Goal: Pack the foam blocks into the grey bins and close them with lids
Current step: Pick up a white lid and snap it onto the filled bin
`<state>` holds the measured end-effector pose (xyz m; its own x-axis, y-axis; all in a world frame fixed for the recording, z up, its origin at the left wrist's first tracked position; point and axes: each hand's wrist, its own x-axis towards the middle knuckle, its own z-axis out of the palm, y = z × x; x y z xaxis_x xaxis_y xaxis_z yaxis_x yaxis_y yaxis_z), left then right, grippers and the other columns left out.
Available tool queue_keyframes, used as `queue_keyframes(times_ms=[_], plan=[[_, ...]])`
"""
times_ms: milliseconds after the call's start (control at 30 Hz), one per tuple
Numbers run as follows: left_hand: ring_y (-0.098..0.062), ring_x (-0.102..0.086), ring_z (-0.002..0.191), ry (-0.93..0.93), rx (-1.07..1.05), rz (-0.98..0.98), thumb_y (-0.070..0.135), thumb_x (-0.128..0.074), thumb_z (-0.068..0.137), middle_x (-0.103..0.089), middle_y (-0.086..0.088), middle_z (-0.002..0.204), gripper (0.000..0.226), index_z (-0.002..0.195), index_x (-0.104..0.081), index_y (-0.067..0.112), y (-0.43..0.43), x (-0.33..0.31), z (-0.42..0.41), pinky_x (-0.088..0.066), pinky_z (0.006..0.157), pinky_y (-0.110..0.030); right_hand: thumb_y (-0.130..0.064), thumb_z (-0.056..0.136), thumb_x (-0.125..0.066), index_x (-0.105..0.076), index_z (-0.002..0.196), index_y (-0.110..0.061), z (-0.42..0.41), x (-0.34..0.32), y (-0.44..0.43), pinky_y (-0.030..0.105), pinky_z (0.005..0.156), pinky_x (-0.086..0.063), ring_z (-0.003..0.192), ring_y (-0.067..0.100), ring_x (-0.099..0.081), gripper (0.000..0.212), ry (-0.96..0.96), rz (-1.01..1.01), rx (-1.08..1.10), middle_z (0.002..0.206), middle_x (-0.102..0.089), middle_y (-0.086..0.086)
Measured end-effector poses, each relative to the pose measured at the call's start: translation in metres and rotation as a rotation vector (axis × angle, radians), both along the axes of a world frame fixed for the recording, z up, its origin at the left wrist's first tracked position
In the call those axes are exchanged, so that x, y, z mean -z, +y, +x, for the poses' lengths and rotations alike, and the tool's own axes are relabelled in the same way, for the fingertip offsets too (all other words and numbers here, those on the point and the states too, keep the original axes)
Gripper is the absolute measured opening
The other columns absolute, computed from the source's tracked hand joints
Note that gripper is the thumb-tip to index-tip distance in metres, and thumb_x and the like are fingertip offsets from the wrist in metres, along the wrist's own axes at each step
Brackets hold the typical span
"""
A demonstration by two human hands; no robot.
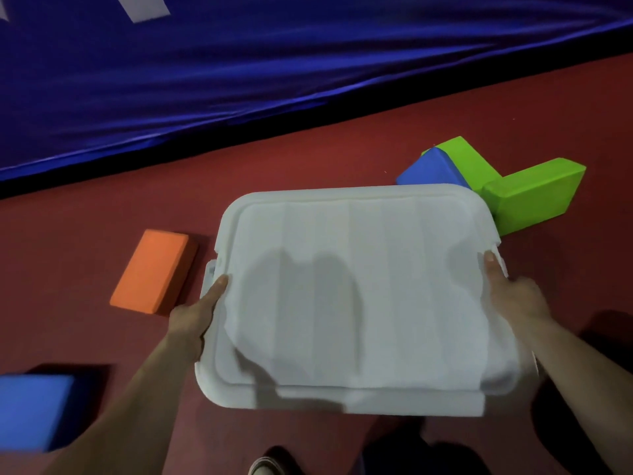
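Observation:
A large pale grey lid [359, 296] fills the middle of the view, held flat over the red floor. My left hand [197, 317] grips its left edge and my right hand [513, 296] grips its right edge. Whatever is under the lid is hidden; I cannot see a bin. An orange foam block [154, 270] lies flat to the left of the lid. A blue foam wedge [431, 168] and two green foam blocks [534, 195] lie just beyond the lid's far right corner. Another blue foam block [32, 411] sits at the lower left.
A blue padded mat [239, 63] with white markings runs along the far side of the red floor [85, 217]. A shoe [270, 466] shows at the bottom edge, below the lid.

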<state>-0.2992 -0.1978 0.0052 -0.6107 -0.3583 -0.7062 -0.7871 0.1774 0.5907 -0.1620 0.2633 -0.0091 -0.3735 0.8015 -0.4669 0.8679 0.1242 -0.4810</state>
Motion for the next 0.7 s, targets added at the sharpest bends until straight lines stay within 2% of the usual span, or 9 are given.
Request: queue_keyframes(times_ms=[100,200,267,333,400,467,600,700], plan=[[-0.031,-0.066,0.085,0.275,0.03,-0.277,0.053,-0.083,0.071,-0.066,-0.003,0.086,0.058,0.099,-0.063,0.006,0.014,-0.005,0.012,-0.048,0.073,-0.036,-0.07,0.092,-0.04,-0.063,0.098,0.01,0.008,-0.008,0.002,0.046,0.083,-0.044,0.103,0.05,-0.059,0.083,0.139,0.122,0.052,0.107,-0.062,0.038],[-0.034,-0.061,0.093,0.402,0.099,-0.388,0.05,-0.069,0.087,-0.06,-0.005,0.09,0.051,0.107,-0.055,0.005,0.028,-0.01,0.022,-0.04,0.076,-0.035,-0.071,0.09,-0.039,-0.057,0.097,0.0,0.01,-0.017,-0.011,0.044,0.08,-0.043,0.099,0.047,-0.06,0.074,0.246,0.153,0.08,0.104,-0.063,0.031],[-0.038,-0.059,0.105,0.34,0.171,-0.382,0.056,-0.056,0.093,-0.06,-0.009,0.102,0.058,0.123,-0.049,0.007,0.034,-0.012,0.024,-0.042,0.084,-0.04,-0.062,0.095,-0.042,-0.049,0.114,-0.001,0.005,-0.023,-0.022,0.043,0.086,-0.042,0.107,0.046,-0.058,0.064,0.242,0.097,0.092,0.115,-0.06,0.031],[-0.04,-0.051,0.127,0.273,0.276,-0.343,0.06,-0.046,0.095,-0.057,-0.013,0.132,0.069,0.146,-0.038,0.014,0.033,-0.013,0.025,-0.039,0.101,-0.046,-0.058,0.098,-0.04,-0.043,0.128,0.001,0.003,-0.029,-0.029,0.044,0.094,-0.041,0.116,0.048,-0.054,0.066,0.2,0.084,0.065,0.126,-0.055,0.034],[-0.036,-0.039,0.141,0.265,0.329,-0.301,0.063,-0.043,0.096,-0.042,-0.008,0.154,0.076,0.156,-0.027,0.02,0.031,-0.014,0.023,-0.031,0.113,-0.046,-0.058,0.1,-0.033,-0.047,0.13,0.003,0.003,-0.033,-0.028,0.045,0.099,-0.038,0.122,0.049,-0.05,0.07,0.143,0.091,0.004,0.133,-0.052,0.034],[-0.032,-0.034,0.145,0.279,0.369,-0.284,0.065,-0.043,0.095,-0.036,-0.005,0.159,0.079,0.157,-0.025,0.02,0.031,-0.016,0.023,-0.027,0.116,-0.045,-0.058,0.101,-0.027,-0.051,0.128,0.005,-0.001,-0.033,-0.032,0.045,0.101,-0.037,0.124,0.048,-0.048,0.073,0.091,0.081,-0.053,0.136,-0.05,0.033],[-0.03,-0.023,0.15,0.266,0.466,-0.307,0.072,-0.042,0.09,-0.021,-0.005,0.165,0.092,0.159,-0.018,0.017,0.036,-0.016,0.025,-0.02,0.122,-0.045,-0.069,0.095,-0.026,-0.041,0.14,0.003,-0.01,-0.031,-0.045,0.045,0.102,-0.038,0.126,0.043,-0.049,0.086,0.055,0.106,-0.12,0.141,-0.046,0.028],[-0.031,-0.023,0.15,0.191,0.525,-0.244,0.089,-0.04,0.073,-0.021,-0.01,0.164,0.116,0.157,-0.016,0.013,0.034,-0.024,0.02,-0.023,0.12,-0.052,-0.067,0.096,-0.023,-0.037,0.149,-0.006,-0.005,-0.04,-0.039,0.042,0.106,-0.035,0.132,0.039,-0.045,0.082,0.048,0.019,-0.184,0.147,-0.043,0.024]])
